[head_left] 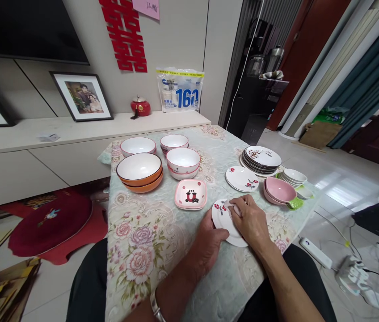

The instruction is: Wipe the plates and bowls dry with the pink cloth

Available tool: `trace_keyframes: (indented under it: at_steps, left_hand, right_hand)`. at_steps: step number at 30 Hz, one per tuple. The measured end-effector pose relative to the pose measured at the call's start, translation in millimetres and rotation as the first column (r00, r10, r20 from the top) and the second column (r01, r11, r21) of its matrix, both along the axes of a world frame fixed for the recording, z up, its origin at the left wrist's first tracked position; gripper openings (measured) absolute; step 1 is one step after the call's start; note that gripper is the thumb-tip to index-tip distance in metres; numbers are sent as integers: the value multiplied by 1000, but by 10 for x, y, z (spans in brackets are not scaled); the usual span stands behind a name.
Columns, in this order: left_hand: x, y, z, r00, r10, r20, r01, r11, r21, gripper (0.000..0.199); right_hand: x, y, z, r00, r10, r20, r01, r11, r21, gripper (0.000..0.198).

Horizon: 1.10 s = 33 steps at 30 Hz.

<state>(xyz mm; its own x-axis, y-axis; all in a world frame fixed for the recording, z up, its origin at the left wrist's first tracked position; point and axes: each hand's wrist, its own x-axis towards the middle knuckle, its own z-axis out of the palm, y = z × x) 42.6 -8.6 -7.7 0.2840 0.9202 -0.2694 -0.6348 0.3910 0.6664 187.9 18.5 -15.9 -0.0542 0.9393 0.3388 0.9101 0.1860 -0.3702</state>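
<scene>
A small white plate with red flowers is tilted up over the near part of the table. My left hand is closed on its left edge, thumb across the front. My right hand presses a crumpled white cloth against the plate's face, its fingers bunched and hiding most of the cloth. Just beyond lie matching flowered plates. To the left is a square pink-rimmed cat dish, on top of another one.
Orange bowls, red-rimmed bowls and a white bowl stand at the back left. Stacked plates, pink bowls and small white dishes stand right. The flowered tablecloth covers the table. A power strip lies on the floor.
</scene>
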Motion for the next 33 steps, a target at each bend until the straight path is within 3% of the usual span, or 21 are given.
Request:
trace_keyframes:
  at_steps: [3,5,7,10,13,15,17,20,22,24,27,29,31,33]
  left_hand:
    - [-1,6,-27,999,-20,41,19,999,30,74]
    - [-3,11,-44,998,-29,57,27,999,40,73]
    - [-5,14,-47,998,-27,56,25,999,32,72]
    - [-5,17,-33,999,-25,41,25,1000,4,76]
    - [-1,15,-25,999,-27,31,27,1000,0,79]
    - [1,13,-31,999,-23,30,23,1000,11,77]
    - [0,12,-43,999,-20,37,19,999,30,75]
    - [-1,13,-54,999,-30,36,28,998,48,76]
    - [0,14,-51,999,-33,30,31,999,44,77]
    - [4,15,-44,999,-29,35,27,999,40,78]
    - [11,14,-46,999,-27,39,25,999,41,79]
    - [11,14,-59,999,-28,37,27,999,38,80]
    - [8,13,-74,999,-30,45,28,999,39,80]
    - [1,12,-80,998,-29,56,26,999,47,77]
  right_hand:
    - [-9,-40,80,932,308,-190,-329,940,-93,14]
    - [44,-42,122,872,412,-263,-458,877,-146,11]
    - [122,-26,137,896,374,-239,-421,887,-190,11]
    - [174,-2,107,989,120,-88,-135,971,-195,15]
    - [54,-10,59,997,-66,40,70,990,-119,21]
    - [-67,-27,52,999,-19,30,21,997,-80,23]
    - [-133,-40,78,989,140,-55,-144,986,-87,21]
    - [-45,-46,167,904,384,-189,-415,895,-165,15]
    - [101,-42,221,860,461,-220,-505,832,-228,14]
    - [233,-31,238,878,440,-191,-477,836,-271,14]
    - [261,-7,182,975,214,-63,-223,945,-240,15]
    - [152,-2,123,998,68,7,-66,984,-165,18]
    - [2,-11,85,999,45,14,-44,995,-87,20]
    - [-101,-30,93,987,156,-41,-158,986,-52,20]
